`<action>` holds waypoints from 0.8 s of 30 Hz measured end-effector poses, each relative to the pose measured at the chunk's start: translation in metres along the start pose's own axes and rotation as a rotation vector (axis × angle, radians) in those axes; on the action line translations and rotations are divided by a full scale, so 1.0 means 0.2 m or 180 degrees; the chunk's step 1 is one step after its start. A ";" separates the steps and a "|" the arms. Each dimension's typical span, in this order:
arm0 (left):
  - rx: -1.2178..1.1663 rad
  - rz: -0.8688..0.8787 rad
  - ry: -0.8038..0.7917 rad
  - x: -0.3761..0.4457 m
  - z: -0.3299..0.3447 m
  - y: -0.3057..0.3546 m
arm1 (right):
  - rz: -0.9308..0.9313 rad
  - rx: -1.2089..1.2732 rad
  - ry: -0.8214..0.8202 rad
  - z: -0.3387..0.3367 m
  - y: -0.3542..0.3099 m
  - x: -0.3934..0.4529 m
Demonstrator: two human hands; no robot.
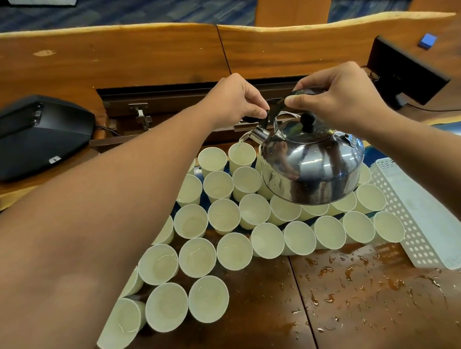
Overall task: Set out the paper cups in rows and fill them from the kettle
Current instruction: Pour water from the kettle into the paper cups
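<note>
A shiny steel kettle [313, 164] with a black lid knob hangs tilted to the left above the cups. My right hand [340, 96] grips its black handle from above. My left hand [236, 99] pinches the black spout-cap lever at the handle's left end. Water runs from the spout into a cup in the far row [241, 155]. Several pale paper cups [196, 256] stand upright in close rows on the wooden table [258, 319]; many hold water. The kettle's body and my left forearm hide some cups.
Water drops and puddles [362, 274] lie on the table at the front right. A white perforated tray [424, 217] sits at the right. A black device [37, 133] rests at the left, a dark monitor [405, 69] at the far right, a wooden partition [137, 53] behind.
</note>
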State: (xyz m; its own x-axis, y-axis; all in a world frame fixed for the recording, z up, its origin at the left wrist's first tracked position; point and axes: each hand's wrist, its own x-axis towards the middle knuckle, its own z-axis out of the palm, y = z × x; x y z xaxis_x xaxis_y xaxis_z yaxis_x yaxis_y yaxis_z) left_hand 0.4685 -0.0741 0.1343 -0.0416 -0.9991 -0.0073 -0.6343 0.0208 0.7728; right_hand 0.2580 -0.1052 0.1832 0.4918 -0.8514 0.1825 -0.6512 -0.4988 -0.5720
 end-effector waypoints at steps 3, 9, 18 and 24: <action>0.0021 0.0015 -0.0006 -0.01 0.00 0.02 | -0.0066 0.0071 0.0004 -0.01 0.00 -0.02; 0.0047 0.0038 -0.0010 -0.05 0.00 0.04 | -0.0094 0.0164 0.0024 -0.02 0.01 -0.09; 0.0060 0.0073 -0.0048 -0.15 0.04 0.05 | -0.0047 0.0185 -0.0017 -0.03 -0.03 -0.20; 0.0042 0.0021 -0.0076 -0.19 0.07 0.06 | 0.0068 0.0294 -0.0033 -0.03 -0.04 -0.25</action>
State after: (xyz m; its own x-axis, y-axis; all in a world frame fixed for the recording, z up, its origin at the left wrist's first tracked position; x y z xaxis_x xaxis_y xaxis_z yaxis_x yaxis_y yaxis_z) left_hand 0.4508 -0.0360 0.1350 -0.0642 -0.9978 -0.0177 -0.6440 0.0279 0.7645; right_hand 0.2343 -0.0592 0.1833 0.4847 -0.8596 0.1615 -0.6057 -0.4631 -0.6471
